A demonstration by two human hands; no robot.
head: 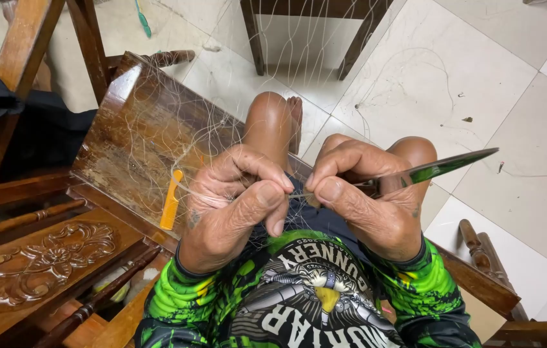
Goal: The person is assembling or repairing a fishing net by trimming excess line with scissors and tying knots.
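Note:
My left hand (pixel 234 200) pinches thin pale fishing net mesh (pixel 176 138) between thumb and fingers, with strands looped around them. Thumb to thumb beside it, my right hand (pixel 363 193) grips a long green netting needle (pixel 441 167) whose tip points right over the floor. The net fans out from my hands up to the left across a worn wooden chair seat (pixel 131 142). An orange comb (pixel 171 200) lies on that seat just left of my left hand. My bare knees show behind the hands, and green patterned sleeves cover my wrists.
Carved dark wooden furniture (pixel 35 264) stands at the lower left, and a wooden armrest (pixel 486 258) at the lower right. Chair legs (pixel 257 38) stand on the white tiled floor (pixel 479 77) ahead. Dark cloth (pixel 2 103) lies at the left.

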